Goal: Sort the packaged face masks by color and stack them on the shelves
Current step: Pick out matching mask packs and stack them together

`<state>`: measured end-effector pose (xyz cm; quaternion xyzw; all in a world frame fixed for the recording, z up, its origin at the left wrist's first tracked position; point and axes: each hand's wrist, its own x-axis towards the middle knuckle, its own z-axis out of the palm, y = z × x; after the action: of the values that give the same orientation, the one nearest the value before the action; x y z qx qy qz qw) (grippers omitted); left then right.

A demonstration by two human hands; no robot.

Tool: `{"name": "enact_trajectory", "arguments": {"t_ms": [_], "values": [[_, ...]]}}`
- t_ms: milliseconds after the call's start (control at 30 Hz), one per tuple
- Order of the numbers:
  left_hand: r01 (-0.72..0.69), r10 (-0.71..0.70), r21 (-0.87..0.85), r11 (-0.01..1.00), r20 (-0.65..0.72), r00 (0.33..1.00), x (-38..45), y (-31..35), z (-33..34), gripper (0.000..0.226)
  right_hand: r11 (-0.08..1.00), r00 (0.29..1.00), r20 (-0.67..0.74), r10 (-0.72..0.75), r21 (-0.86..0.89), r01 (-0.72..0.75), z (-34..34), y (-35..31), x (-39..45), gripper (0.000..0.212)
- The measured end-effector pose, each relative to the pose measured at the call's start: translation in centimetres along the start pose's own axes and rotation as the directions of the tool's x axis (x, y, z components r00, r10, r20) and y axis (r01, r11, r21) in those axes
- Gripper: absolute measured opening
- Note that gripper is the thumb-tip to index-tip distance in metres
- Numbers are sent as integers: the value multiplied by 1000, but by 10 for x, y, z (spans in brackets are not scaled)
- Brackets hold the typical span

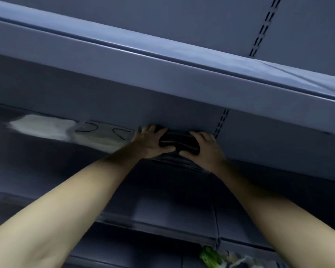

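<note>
Left hand [150,143] and right hand [205,149] grip black masks [179,143] under shelf edge [162,78].

Stack of packaged masks [179,143] on the middle shelf [46,149], under the upper shelf [162,74]. Left hand [153,143] against its left end, right hand [203,149] against its right end. Two more mask piles [43,125] [103,134] side by side on the same shelf, further left. Slotted upright [221,120] just behind, to the right. Packets [211,255] on a lower shelf [162,229], below right.
</note>
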<state>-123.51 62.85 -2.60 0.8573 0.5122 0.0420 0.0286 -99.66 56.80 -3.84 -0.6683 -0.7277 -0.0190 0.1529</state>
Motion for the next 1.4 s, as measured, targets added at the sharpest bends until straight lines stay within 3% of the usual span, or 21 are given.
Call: {"name": "enact_trajectory", "arguments": {"t_ms": [100,200,267,367,500,633,767,900,1167,1400], "values": [[-3,68,282,959,-220,973,-2,4,-2,114,963,963,-221,-154,-252,96,6,0,-3,102],[-163,300,383,909,-332,894,1,15,14,98,926,907,-339,-250,-357,122,10,-5,-3,78],[-207,312,344,916,-283,907,-1,24,25,80,937,928,-284,-240,-319,145,14,-11,-5,68],[-120,174,248,961,-208,963,-5,38,25,63,962,971,-164,-175,-240,133,12,-14,-8,66],[-110,169,253,961,-222,960,-17,49,15,59,954,993,-44,-113,-285,96,0,-16,-11,66],[-150,211,223,963,-279,937,-46,52,8,64,968,992,-88,-87,-244,63,-11,-28,-30,69],[-157,197,204,966,-195,961,-86,53,-4,62,987,997,-72,-18,-161,6,-24,-49,-63,60],[-200,212,90,976,-162,964,-145,54,-11,58,990,991,34,131,-62,-129,-40,-84,-118,58],[-262,264,47,964,-57,963,-251,73,-13,64,959,961,29,275,-75,-272,-61,-139,-245,54],[-385,382,64,921,47,923,-311,135,-7,62,918,919,22,393,-61,-391,-73,-136,-340,56]]}}
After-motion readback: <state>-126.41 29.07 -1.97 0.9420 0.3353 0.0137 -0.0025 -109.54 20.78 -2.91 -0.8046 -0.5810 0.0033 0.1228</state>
